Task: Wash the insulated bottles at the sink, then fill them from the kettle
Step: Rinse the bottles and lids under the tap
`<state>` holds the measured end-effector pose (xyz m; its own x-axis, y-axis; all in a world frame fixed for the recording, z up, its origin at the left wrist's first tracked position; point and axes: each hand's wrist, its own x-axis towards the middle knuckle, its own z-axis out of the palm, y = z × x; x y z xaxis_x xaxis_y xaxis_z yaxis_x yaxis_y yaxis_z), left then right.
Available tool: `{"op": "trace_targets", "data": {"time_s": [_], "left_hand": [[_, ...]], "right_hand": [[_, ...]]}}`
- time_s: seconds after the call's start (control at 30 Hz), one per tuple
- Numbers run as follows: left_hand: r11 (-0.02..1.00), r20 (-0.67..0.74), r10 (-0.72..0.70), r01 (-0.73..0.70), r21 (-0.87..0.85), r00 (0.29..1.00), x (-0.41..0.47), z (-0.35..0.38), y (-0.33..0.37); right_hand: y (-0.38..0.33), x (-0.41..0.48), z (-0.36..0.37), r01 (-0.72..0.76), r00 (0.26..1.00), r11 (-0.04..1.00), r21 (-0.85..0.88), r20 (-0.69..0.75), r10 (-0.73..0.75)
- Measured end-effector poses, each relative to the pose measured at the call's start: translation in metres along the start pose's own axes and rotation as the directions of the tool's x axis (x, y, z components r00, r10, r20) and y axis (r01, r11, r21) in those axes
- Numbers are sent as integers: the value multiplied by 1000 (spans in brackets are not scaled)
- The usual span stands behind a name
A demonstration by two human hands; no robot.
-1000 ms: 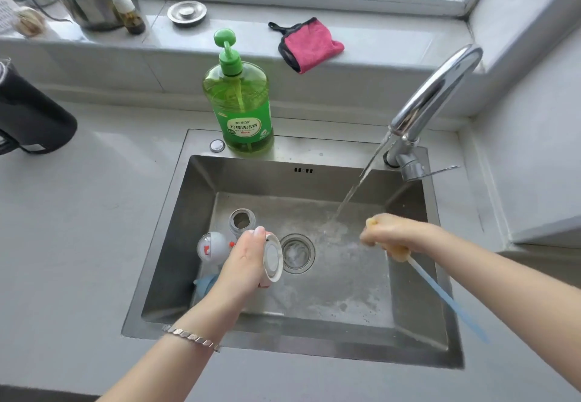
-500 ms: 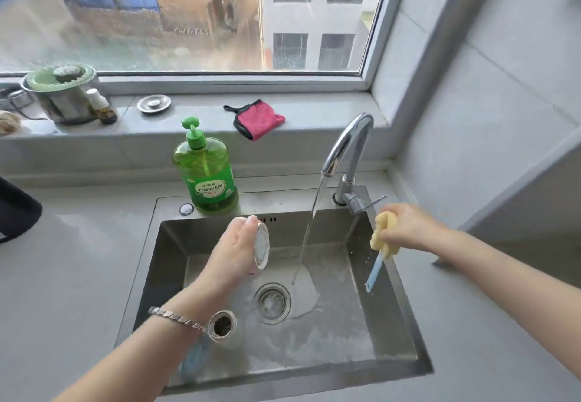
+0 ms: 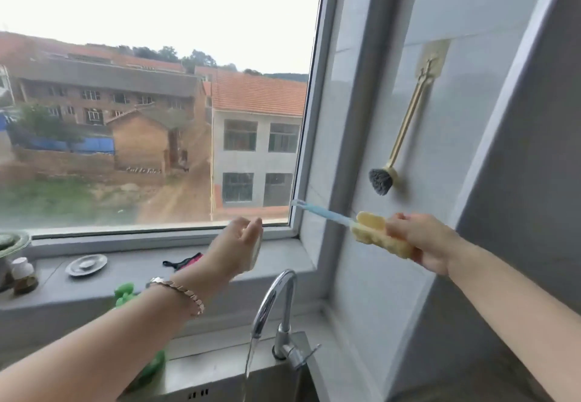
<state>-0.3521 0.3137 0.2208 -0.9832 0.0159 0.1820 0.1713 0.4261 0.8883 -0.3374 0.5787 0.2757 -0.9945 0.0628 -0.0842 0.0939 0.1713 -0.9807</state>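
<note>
jutting left from the right grip [image 3: 421, 241] is the sponge brush [image 3: 367, 229].

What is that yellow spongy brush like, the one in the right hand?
The sponge brush has a fat, pale yellow sponge head, bumpy and soft-looking, on a thin light blue handle that looks like plastic and ends in a small hook shape. It is up in the air, lying nearly level, with the handle pointing left toward the window. The right hand grips the sponge end, fingers curled round it. Nothing else touches it. Whether it is wet cannot be told.
</note>
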Motion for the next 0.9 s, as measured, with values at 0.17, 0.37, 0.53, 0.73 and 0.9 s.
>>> {"op": "trace_targets", "data": {"time_s": [0.17,0.37,0.53,0.73,0.9], "left_hand": [[999,-22,-1,0,-53,1000,55,11,54],[998,22,24,-26,61,999,79,13,94],[997,12,9,-10,80,1000,87,14,100],[990,41,32,-37,135,999,84,16,91],[996,28,-27,25,83,999,84,16,74]], "right_hand": [[-43,14,-10,360,910,880,311,-325,-258],[-87,41,-19,499,783,771,395,-588,-205],[-84,64,-11,582,659,756,300,-718,-222],[-61,87,-9,536,659,779,325,-738,-146],[-55,93,-12,510,669,804,307,-729,-146]]}}
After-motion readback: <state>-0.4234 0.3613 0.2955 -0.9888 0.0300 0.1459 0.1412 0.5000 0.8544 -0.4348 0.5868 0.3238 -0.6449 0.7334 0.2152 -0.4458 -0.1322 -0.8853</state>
